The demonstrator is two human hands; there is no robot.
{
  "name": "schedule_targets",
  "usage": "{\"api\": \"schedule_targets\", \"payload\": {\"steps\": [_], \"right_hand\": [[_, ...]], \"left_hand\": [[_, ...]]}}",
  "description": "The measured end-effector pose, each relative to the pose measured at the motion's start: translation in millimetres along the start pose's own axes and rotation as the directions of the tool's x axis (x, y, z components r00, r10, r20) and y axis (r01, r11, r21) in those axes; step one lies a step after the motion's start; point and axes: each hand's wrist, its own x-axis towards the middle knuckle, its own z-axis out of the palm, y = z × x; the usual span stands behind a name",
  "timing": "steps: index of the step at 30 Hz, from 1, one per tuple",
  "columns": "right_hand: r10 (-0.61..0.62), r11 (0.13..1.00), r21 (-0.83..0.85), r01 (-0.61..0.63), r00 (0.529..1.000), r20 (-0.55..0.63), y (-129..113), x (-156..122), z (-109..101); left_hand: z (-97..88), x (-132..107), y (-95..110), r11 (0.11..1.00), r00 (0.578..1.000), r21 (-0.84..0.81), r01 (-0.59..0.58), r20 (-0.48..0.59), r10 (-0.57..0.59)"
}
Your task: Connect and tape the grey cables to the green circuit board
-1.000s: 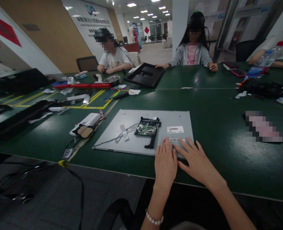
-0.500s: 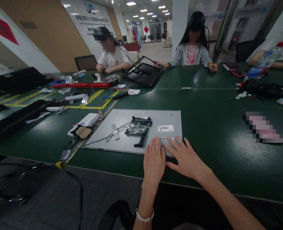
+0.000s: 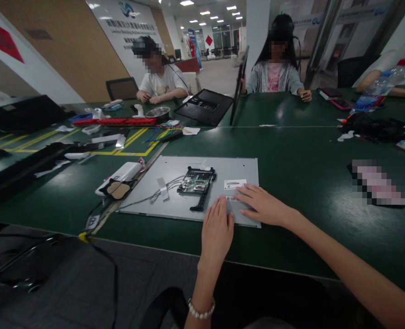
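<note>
A grey metal panel (image 3: pixel 175 171) lies flat on the green table (image 3: pixel 308 183) in front of me. A green circuit board (image 3: pixel 195 180) in a black bracket sits on it, with thin wires (image 3: pixel 154 195) running left and white labels (image 3: pixel 234 184) to its right. My left hand (image 3: pixel 217 230) lies flat and open on the panel's near edge. My right hand (image 3: pixel 262 205) rests open on the panel's near right corner, fingers stretched toward the labels. Neither hand holds anything.
A white device with a tan pad (image 3: pixel 118 180) and a cable lies left of the panel. Across the table, one person holds a black frame (image 3: pixel 238 87) upright beside a black monitor shell (image 3: pixel 205 106). Another person sits further left behind tools and parts (image 3: pixel 120 122). Dark items (image 3: pixel 376 125) lie far right.
My right hand has slid forward onto the panel's corner and turned left. The person opposite has lifted the black frame from the shell to upright.
</note>
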Motion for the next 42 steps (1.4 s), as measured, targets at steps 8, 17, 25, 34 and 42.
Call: {"api": "schedule_targets", "payload": {"steps": [8, 17, 25, 34, 42], "right_hand": [[0.029, 0.999, -0.027, -0.03, 0.999, -0.037, 4.2, -0.1, 19.1], [0.04, 0.999, -0.028, -0.041, 0.999, -0.024, 3.3, 0.9, 16.4], [0.052, 0.999, 0.009, -0.051, 0.998, -0.028, 6.0, 2.5, 18.6], [0.053, 0.998, 0.022, -0.053, 0.998, -0.018, 5.6, 2.0, 15.3], [0.052, 0.999, 0.017, -0.052, 0.998, -0.018, 4.2, 3.1, 14.8]], "left_hand": [[-28.7, 41.2, -37.8, 1.0, 0.994, -0.028, -0.002, -0.11, -0.001], [-12.7, 86.2, -92.2, 0.968, 0.99, 0.247, -0.047, 0.144, 0.011], [-3.7, 135.7, -126.3, 0.957, 0.986, 0.286, 0.057, 0.135, -0.099], [-5.0, 157.3, -137.7, 0.959, 0.982, 0.272, 0.079, 0.145, -0.122], [-9.7, 157.8, -145.6, 0.97, 0.976, 0.239, 0.053, 0.191, -0.101]]}}
